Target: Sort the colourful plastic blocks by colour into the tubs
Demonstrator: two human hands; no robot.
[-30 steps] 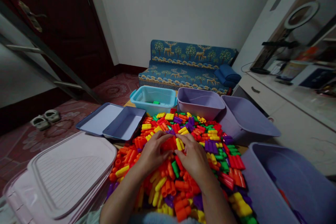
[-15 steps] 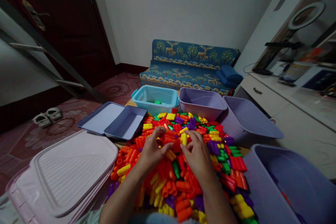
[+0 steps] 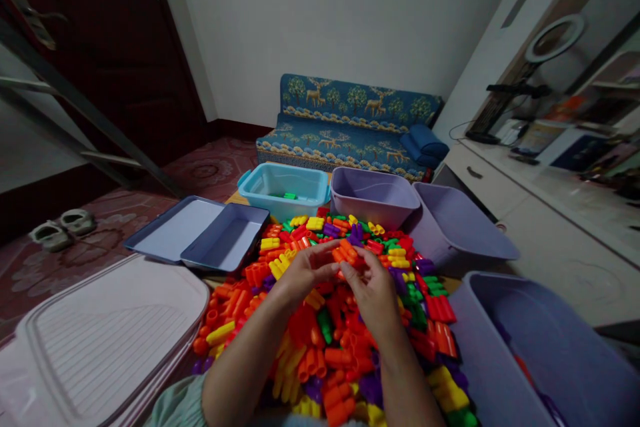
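Note:
An orange plastic building block (image 3: 346,252) made of joined tubes is held up between my two hands, above a heap of toy blocks (image 3: 337,357). My left hand (image 3: 309,270) closes on its left side, with thumb and fingers touching it. From the other side, my right hand (image 3: 369,283) grips the block with the thumb at its lower edge. Orange, red, yellow, green and purple blocks lie loose all around beneath both hands. The forearms cover part of the heap.
Behind the heap stand a light blue tub (image 3: 287,188) with a green block inside and a purple bin (image 3: 375,197). More purple bins (image 3: 460,223) (image 3: 480,333) line the right. At left are an open shallow case (image 3: 225,237) and pale lids (image 3: 110,340).
The yellow block is no longer in my right hand. My left hand has moved right and closed, and both hands now hold an orange block. The view has shifted slightly right.

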